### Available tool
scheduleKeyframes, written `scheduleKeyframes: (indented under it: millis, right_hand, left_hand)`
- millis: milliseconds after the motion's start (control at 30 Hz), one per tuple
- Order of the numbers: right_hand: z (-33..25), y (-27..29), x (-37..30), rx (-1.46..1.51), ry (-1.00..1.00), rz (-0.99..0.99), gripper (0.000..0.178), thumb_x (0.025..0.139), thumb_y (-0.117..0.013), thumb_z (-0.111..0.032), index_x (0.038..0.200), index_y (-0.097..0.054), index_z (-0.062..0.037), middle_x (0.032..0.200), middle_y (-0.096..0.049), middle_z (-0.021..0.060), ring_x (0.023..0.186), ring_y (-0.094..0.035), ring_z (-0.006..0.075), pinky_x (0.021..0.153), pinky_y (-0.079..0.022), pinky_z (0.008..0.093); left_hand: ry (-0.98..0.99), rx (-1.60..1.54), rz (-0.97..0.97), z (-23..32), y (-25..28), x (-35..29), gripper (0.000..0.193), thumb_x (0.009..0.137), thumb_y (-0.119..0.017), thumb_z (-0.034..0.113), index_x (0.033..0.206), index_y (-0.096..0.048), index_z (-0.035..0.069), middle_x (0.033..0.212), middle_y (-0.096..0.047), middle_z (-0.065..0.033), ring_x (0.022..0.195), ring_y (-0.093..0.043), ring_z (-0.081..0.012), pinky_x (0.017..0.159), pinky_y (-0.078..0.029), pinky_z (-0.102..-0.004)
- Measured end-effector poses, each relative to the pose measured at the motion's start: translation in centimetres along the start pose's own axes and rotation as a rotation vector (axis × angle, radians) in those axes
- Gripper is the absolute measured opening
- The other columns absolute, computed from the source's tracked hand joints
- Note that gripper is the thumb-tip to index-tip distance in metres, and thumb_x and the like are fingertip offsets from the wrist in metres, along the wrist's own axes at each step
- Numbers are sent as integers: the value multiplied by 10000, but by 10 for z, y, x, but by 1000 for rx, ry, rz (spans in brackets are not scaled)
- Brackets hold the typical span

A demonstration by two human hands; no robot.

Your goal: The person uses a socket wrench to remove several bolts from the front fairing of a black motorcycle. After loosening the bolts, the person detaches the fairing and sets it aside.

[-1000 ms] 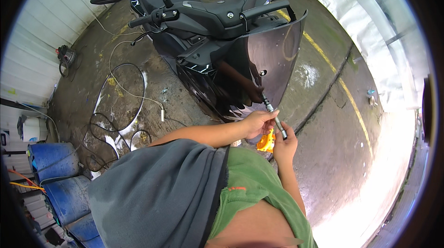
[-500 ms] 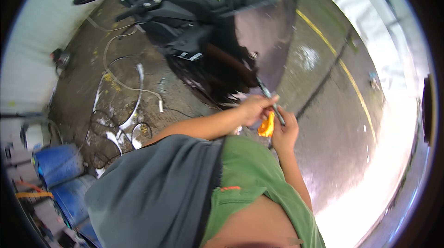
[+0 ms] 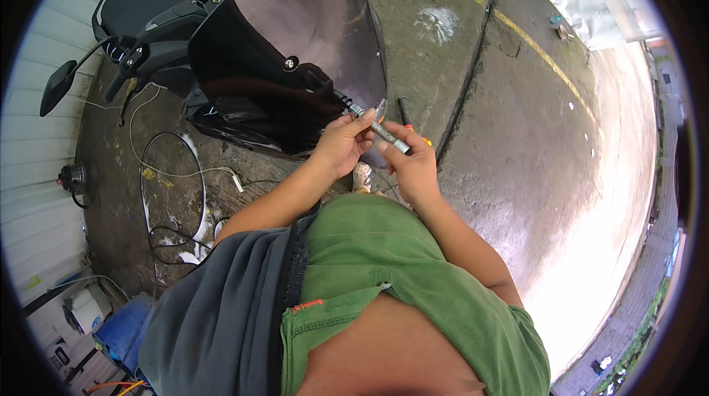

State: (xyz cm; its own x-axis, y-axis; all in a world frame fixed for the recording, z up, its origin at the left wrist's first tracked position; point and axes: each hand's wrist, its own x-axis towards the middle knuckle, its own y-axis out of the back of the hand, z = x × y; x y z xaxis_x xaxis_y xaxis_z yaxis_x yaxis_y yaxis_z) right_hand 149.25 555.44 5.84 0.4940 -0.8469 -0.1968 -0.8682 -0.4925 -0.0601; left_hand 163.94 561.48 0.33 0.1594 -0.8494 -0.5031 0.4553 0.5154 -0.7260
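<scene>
My two hands meet just in front of the dark windshield (image 3: 310, 19) of a black scooter (image 3: 159, 8). Between them is a slim silvery metal rod (image 3: 394, 139), tilted, its farther end ringed and dark. My left hand (image 3: 341, 146) pinches the rod around its middle with thumb and fingers. Closed near its lower end, my right hand (image 3: 415, 173) has thumb and fingertips against the metal. Behind the right fingers shows a dark stick-like thing (image 3: 403, 110) with red and yellow parts; whether the hand holds it I cannot tell.
A white cable (image 3: 185, 174) and black hose loops (image 3: 204, 196) lie on the wet concrete at left. Blue drums (image 3: 125, 333) stand lower left. A dark device (image 3: 72, 176) sits by the white wall. A yellow line (image 3: 528, 38) crosses the floor at right.
My view has turned, so the scooter appears further left and lower. The rod stays in both hands. The orange-yellow thing by my right hand is now mostly covered by the fingers.
</scene>
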Motion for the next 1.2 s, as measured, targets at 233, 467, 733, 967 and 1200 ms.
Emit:
scheduleKeyframes:
  millis: [233, 467, 733, 967, 1200]
  right_hand:
    - [5, -1, 7, -196, -303, -87, 342, 943, -639, -133, 1253, -546, -21, 684, -578, 50, 476, -529, 126, 447, -441, 260]
    - [1, 6, 7, 384, -483, -67, 210, 954, -618, -118, 1136, -618, -11, 726, -590, 19, 525, -548, 102, 459, -414, 249]
    - [-3, -5, 11, -517, 584, -64, 256, 946, -634, -118, 1167, -583, 0, 697, -573, 24, 523, -543, 122, 463, -407, 247]
    - [-6, 10, 6, 397, -611, -93, 244, 942, -640, -127, 1144, -584, -2, 734, -588, 37, 525, -539, 133, 474, -424, 253]
    - [5, 0, 5, -456, 410, -52, 62, 857, -677, -29, 918, -667, -21, 756, -607, 65, 751, -646, 211, 686, -506, 336]
  left_hand:
    - [-18, -72, -26, -2, 2, 0, 168, 978, -617, 205, 1063, -610, 60, 951, -668, -35, 788, -613, -93, 707, -533, -246]
    - [-32, -29, -64, 1, 6, 6, 253, 991, -596, 238, 1152, -590, 43, 988, -667, -49, 837, -596, -111, 737, -516, -260]
    - [24, -55, -18, 2, 0, 0, 231, 987, -605, 218, 1146, -594, 51, 985, -674, -47, 765, -595, -91, 672, -498, -216]
    - [-5, -147, -24, -6, -1, 5, 240, 985, -609, 241, 1119, -611, 42, 951, -670, -47, 738, -606, -96, 669, -523, -211]
    - [37, -47, -69, -5, 6, 3, 218, 978, -621, 294, 1052, -642, 91, 906, -661, -26, 798, -621, -95, 702, -527, -249]
